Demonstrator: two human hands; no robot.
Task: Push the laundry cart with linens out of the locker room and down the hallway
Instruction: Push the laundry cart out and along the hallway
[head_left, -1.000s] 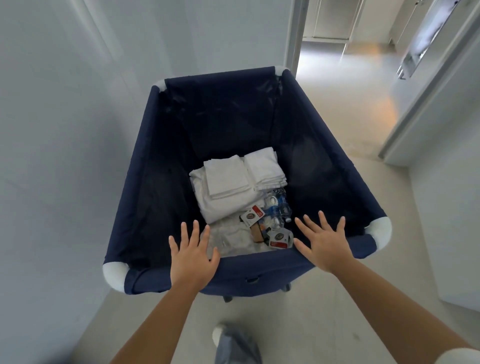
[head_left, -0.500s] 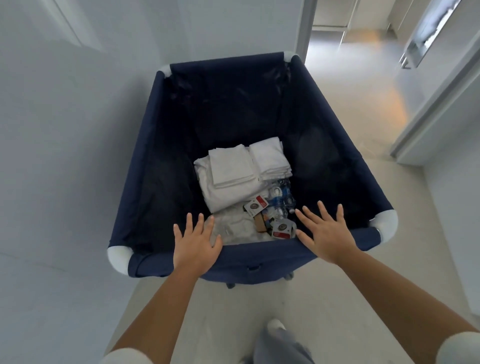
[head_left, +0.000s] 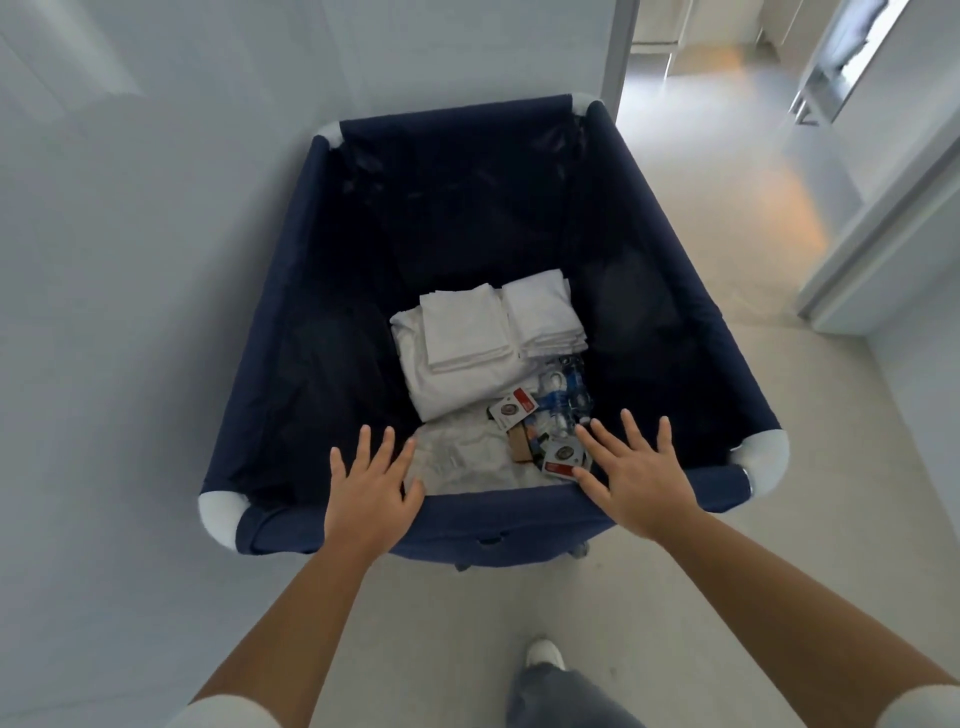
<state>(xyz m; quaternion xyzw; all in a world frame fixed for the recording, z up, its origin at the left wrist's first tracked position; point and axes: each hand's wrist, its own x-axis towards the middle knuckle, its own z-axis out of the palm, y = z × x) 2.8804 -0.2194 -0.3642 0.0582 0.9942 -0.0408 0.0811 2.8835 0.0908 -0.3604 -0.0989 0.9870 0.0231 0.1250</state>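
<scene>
While both palms bear flat on the near rail, I log: left hand (head_left: 370, 499) and right hand (head_left: 636, 480), each grip splayed apart, pressing, not clasping, since shoving needs no hold. Laundry cart (head_left: 691, 332), dead centre, far corner at 1 o'clock near the door frame (head_left: 621, 52). Folded linens (head_left: 483, 343) on its floor, bottles (head_left: 566, 400) beside. Hallway floor (head_left: 727, 171) at 2 o'clock.

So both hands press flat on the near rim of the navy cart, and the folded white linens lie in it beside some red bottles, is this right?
Not quite: the bottles are clear with blue labels, not red, as the head view shows. Otherwise yes: left hand and right hand press flat on the navy cart near rim, with the folded white linens inside.
</scene>
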